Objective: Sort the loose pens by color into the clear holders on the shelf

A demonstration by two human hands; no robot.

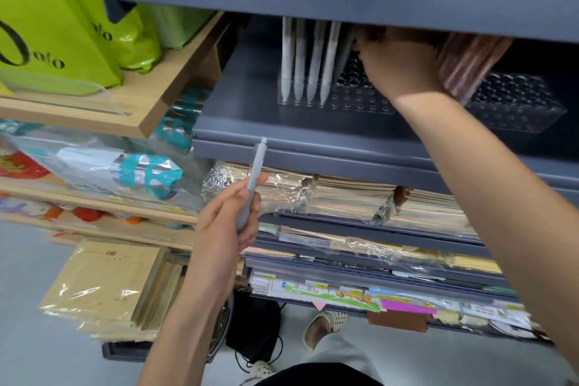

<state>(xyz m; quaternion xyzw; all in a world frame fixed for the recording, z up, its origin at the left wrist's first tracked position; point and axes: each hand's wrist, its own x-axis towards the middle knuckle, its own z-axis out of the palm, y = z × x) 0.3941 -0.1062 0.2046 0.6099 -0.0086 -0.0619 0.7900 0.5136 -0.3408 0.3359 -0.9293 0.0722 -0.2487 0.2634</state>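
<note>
Grey pen: one loose unit, just off centre toward 8 o'clock; upright, clicker end uppermost; pinched between the thumb and curled fingers of the left hand; held in front of the grey shelf, not yet housed.
White pens: four, standing tip-down in the front row of the left clear holder, at 12 o'clock.
Pink pens: a bundle at 2 o'clock, leaning over the right clear holder.
Right hand: at 1 o'clock, reaching in between the two holders; fingers hidden under the upper shelf; whether it grips anything cannot be told.
Handling note, as judgement: no grey group is visible; choose free holes apart from the white row; keep the tip down; line up over one hole; lower straight; pass clear of the right forearm.
</note>
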